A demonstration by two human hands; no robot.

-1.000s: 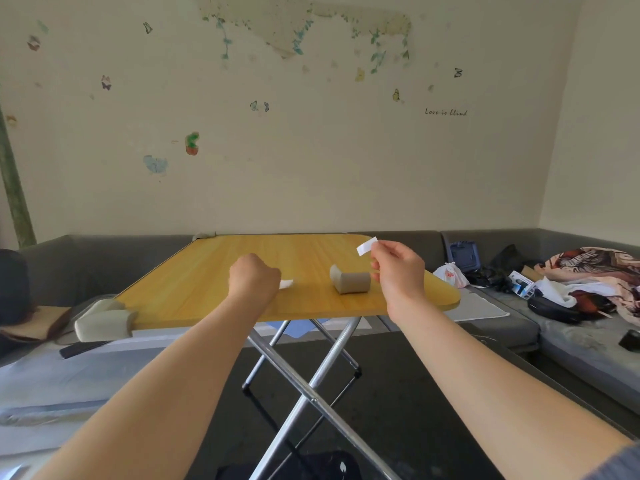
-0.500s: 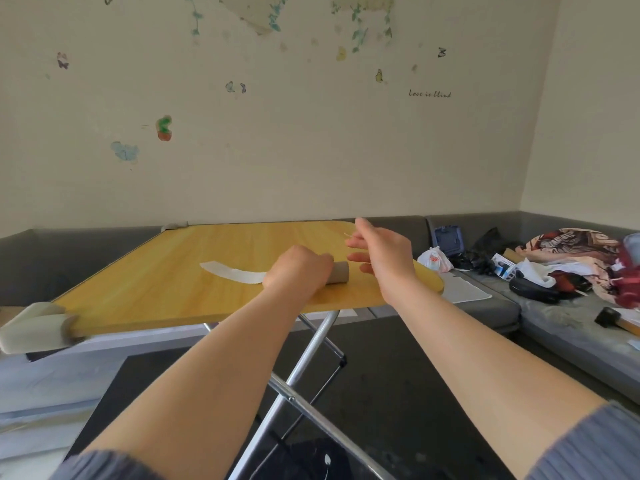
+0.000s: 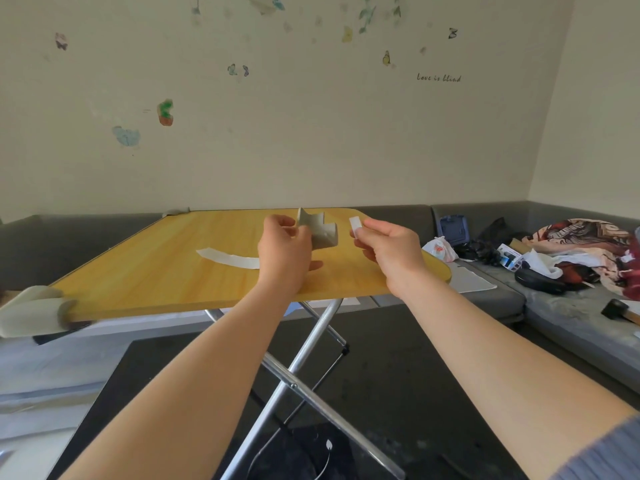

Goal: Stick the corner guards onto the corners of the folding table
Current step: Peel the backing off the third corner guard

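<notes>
A yellow wooden folding table point(image 3: 145, 271) on crossed metal legs stands in front of me. My left hand point(image 3: 285, 251) holds a grey corner guard point(image 3: 320, 230) lifted above the tabletop. My right hand point(image 3: 388, 247) pinches a small white sticky pad point(image 3: 355, 224) just right of that guard. A white strip of backing paper point(image 3: 228, 258) lies on the table left of my hands. Another grey corner guard point(image 3: 31, 311) sits on the near left corner of the table. A further guard point(image 3: 175, 212) shows at the far left corner.
A grey sofa point(image 3: 485, 292) runs along the wall behind and to the right, with clothes, bags and boxes point(image 3: 571, 251) piled on it. A hammer point(image 3: 620, 311) lies on the right seat. The table's metal legs point(image 3: 311, 341) cross over a dark floor.
My left hand has picked the grey corner guard up off the table. My right hand, open half a second ago, now pinches the white pad beside it. The view has tilted slightly.
</notes>
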